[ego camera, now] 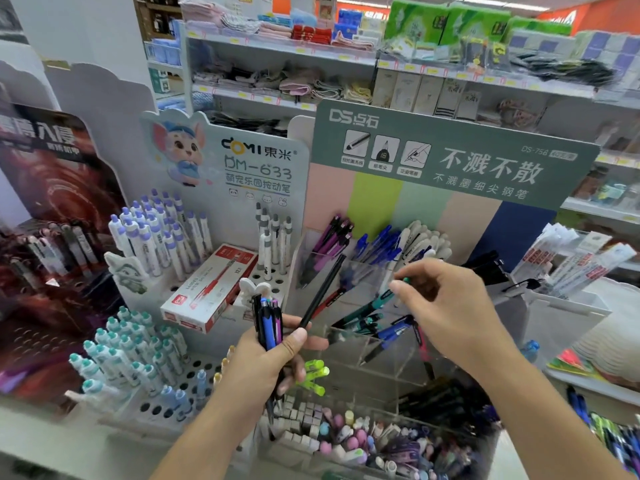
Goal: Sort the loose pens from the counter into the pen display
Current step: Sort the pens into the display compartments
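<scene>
Our left hand grips a bunch of pens; our right hand, just beside it, pinches a teal pen over the display.

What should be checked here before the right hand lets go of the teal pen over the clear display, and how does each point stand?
1. Right hand pinches the teal pen at its top end: ok.
2. Pen tip points down into a clear compartment that already holds teal pens: ok.
3. Pen fully seated in the compartment: cannot tell; the clear walls blur together.
4. Left hand grips the remaining pen bundle securely: ok.
5. The long black pen sticking out of the left hand leans toward the display, close to the drop path: not ok.
6. The remaining pens match compartments by colour: cannot tell.
</scene>
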